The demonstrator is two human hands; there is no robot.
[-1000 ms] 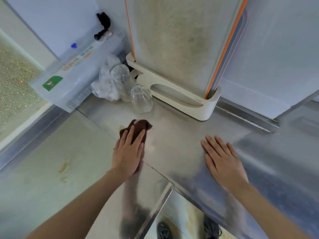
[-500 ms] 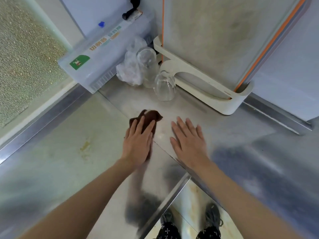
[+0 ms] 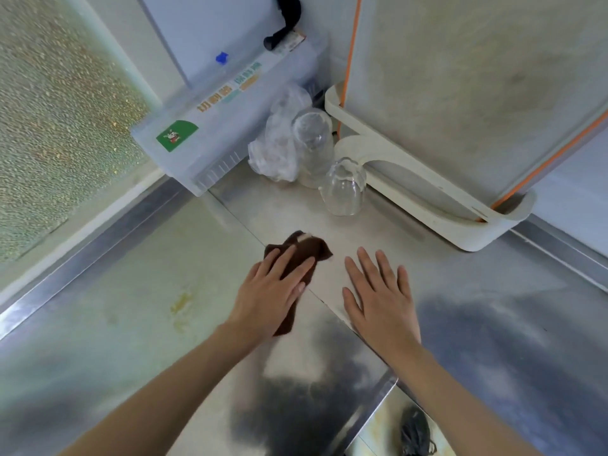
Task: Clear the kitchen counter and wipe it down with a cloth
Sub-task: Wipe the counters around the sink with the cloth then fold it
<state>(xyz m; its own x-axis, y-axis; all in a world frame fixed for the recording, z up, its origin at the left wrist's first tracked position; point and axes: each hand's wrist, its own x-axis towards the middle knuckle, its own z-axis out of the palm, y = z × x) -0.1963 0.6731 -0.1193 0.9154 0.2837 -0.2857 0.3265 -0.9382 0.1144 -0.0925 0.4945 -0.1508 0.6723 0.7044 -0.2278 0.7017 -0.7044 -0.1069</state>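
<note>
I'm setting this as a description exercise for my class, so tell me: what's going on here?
A person is wiping a steel kitchen counter. The left hand presses a dark brown cloth flat against the surface, while the right hand rests open on the counter beside it. The counter is not fully cleared: two upturned glasses, a crumpled plastic bag and a cutting board in its cream stand sit at the back corner. A yellowish stain remains to the left of the cloth.
</note>
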